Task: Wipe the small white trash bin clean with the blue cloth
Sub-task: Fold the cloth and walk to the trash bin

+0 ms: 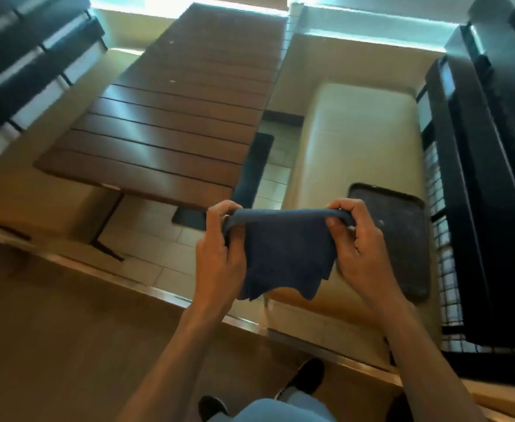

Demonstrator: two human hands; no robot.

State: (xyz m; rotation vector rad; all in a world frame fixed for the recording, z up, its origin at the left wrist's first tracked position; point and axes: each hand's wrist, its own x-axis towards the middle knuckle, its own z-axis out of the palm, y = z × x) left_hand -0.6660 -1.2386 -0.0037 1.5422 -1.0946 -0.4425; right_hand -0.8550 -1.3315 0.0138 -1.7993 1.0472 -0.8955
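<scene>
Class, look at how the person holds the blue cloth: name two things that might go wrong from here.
1. Both hands, left hand and right hand, only pinch the top edge of the blue cloth; it hangs loose and may slip.
2. No white bin is in view, so wiping may start late.

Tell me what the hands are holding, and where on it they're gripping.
Both hands hold the blue cloth by its top edge: the left hand pinches the left end, the right hand the right end. The rest hangs down.

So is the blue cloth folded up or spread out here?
Spread out. The left hand and right hand pinch the cloth's top edge taut between them, and the rest hangs loose below.
</scene>
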